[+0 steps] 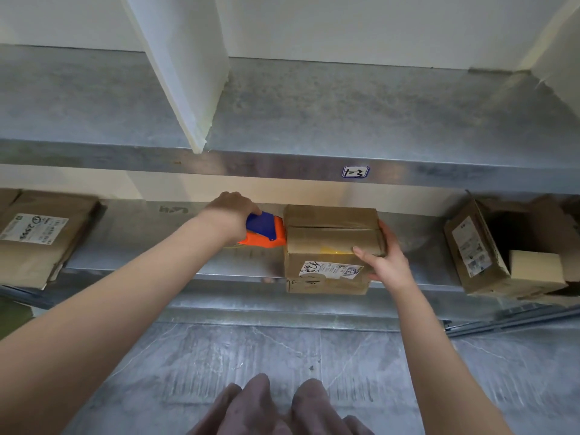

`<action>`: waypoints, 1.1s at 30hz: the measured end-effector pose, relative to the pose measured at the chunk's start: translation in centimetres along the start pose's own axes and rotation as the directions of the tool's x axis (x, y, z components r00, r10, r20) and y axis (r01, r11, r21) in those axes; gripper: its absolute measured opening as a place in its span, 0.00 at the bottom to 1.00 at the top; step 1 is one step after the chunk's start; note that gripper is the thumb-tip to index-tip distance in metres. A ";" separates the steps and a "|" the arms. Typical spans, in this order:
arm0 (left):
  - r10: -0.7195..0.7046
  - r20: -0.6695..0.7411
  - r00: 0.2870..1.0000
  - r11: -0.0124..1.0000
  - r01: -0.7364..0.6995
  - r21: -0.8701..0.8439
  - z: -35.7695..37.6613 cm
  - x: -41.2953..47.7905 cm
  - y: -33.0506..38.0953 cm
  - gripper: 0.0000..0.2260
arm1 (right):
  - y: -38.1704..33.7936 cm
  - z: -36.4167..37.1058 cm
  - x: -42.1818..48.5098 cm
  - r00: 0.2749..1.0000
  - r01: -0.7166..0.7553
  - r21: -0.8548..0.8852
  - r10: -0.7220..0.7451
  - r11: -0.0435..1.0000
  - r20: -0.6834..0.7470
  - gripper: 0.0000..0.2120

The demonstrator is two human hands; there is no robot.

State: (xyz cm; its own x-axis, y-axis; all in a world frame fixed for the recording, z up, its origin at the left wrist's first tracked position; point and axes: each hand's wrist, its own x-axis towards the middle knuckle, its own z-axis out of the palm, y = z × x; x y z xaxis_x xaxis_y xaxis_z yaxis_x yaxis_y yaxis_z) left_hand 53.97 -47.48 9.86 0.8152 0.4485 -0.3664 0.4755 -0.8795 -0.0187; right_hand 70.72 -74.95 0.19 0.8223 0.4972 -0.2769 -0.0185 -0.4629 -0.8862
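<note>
One head-worn camera looks forward and steeply down, close on the lower shelf's [141,233] front edge, left hand [230,211] and right hand [387,257] mid-frame; upper shelf [345,114] above, floor [219,350] below.

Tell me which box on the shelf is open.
The far-right box: its mouth gapes, with a small box inside. The middle box and left box look shut.

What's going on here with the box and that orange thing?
A person is working on a box that sits at the front edge of a metal shelf. The right hand grips the box's right side. The left hand holds an orange and blue tool, with its tip against the box's left side. A second box lies further left, and an open box sits to the right.
</note>
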 end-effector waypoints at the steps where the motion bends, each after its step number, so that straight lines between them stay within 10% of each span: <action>1: -0.025 -0.002 1.000 1.000 0.025 -0.009 0.1 -0.1 0.2 0.26 | 0.1 0.0 0.1 1.000 0.005 0.000 -0.005 1.000 0.001 0.43; 17: -0.098 -0.100 0.990 0.919 0.051 -0.391 4.6 -1.8 -2.9 0.29 | -0.2 -0.1 -0.3 1.000 0.012 -0.008 -0.012 1.000 0.015 0.43; 33: -0.078 -0.062 0.995 0.945 0.054 -0.323 10.7 -1.5 -3.4 0.26 | -0.2 0.0 -0.2 1.000 -0.021 0.045 0.022 0.999 -0.020 0.40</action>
State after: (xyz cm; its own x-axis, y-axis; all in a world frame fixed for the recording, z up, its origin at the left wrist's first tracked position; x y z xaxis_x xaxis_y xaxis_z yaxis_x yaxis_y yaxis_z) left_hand 47.57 -46.91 0.51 0.7946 0.5249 -0.3051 0.6000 -0.7556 0.2629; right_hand 70.57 -74.92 0.40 0.8329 0.4719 -0.2890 -0.0614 -0.4402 -0.8958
